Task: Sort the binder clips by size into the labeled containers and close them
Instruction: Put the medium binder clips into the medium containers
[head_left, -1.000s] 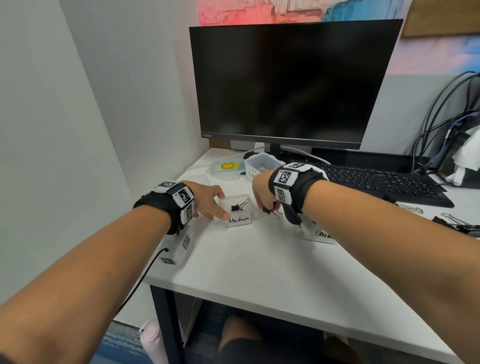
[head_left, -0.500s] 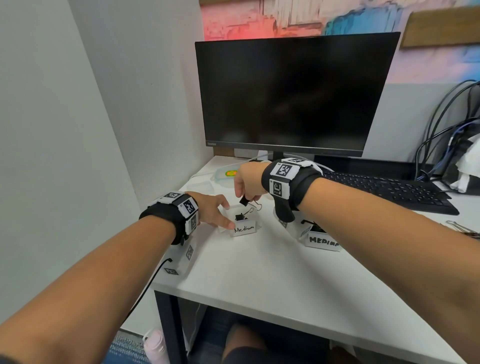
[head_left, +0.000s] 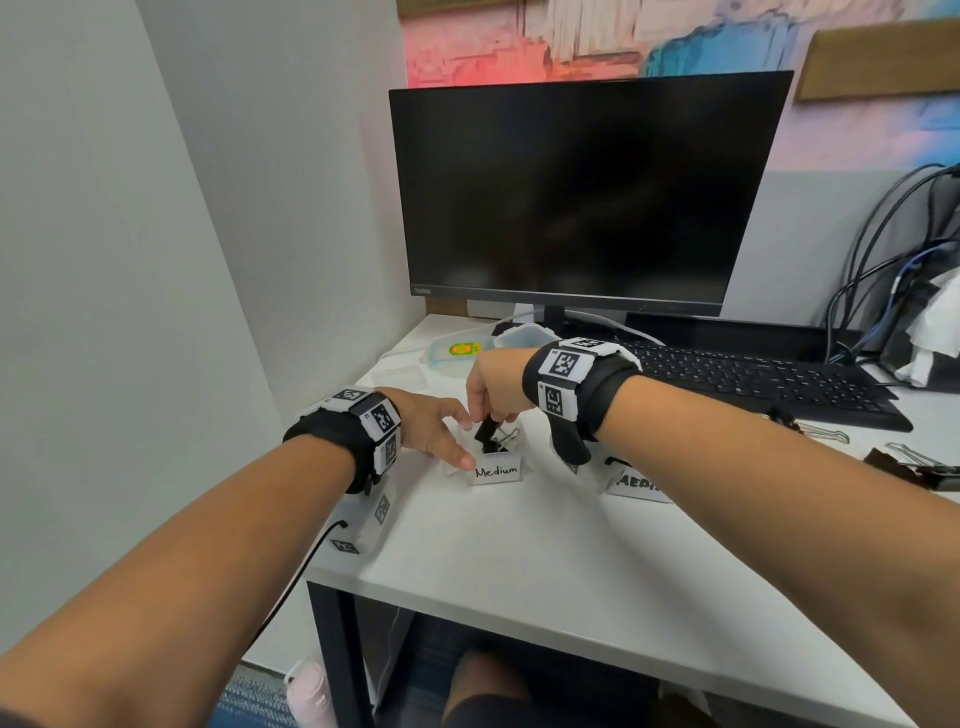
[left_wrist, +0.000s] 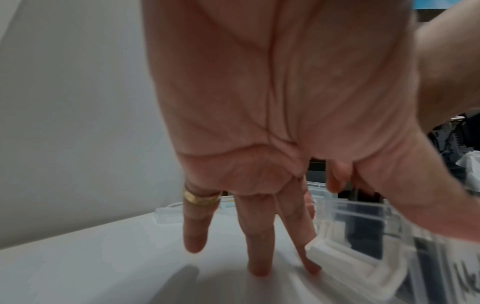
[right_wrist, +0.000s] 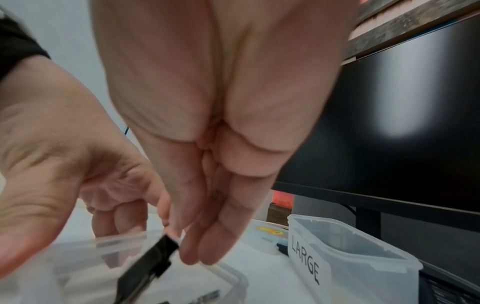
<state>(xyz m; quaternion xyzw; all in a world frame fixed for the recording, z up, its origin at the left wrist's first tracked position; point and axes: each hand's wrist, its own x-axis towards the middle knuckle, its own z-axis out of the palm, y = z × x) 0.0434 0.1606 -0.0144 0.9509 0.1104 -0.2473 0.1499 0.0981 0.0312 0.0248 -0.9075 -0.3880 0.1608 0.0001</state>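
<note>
Head view shows both forearms reaching over a white worktop (head_left: 519, 561) toward a small clear container labeled "Medium" (head_left: 497, 470). The right hand (head_left: 496, 387) hovers just above its open top, fingertips bunched downward and pinching a black binder clip (head_left: 485, 430) by its upper end, so the clip hangs tilted over the container's mouth. Another black clip (head_left: 501, 446) with wire handles already lies inside. From the right wrist view, the pinched clip (right_wrist: 153, 259) slants down over the clear rim (right_wrist: 124, 238), held between thumb and fingers (right_wrist: 207, 242).

The left hand (head_left: 431, 423) rests at the container's left side, fingers straight and spread; the left wrist view shows the fingertips (left_wrist: 257, 265) pressing on the worktop with the index finger against the container's corner (left_wrist: 319, 248) and the thumb along its near wall. A gold ring (left_wrist: 201, 198) sits on one finger. This hand's grip holds nothing; it only steadies the container.

Behind, near the monitor (head_left: 587, 192), stands a taller clear container labeled "LARGE" (right_wrist: 345, 253), open, with a lid bearing a yellow sticker (head_left: 460, 351) lying beside it. A second label reading partly "MEDI" (head_left: 636, 483) shows under the right forearm. More binder clips (head_left: 914, 462) lie loose at the right edge, near a black keyboard (head_left: 769, 382).
</note>
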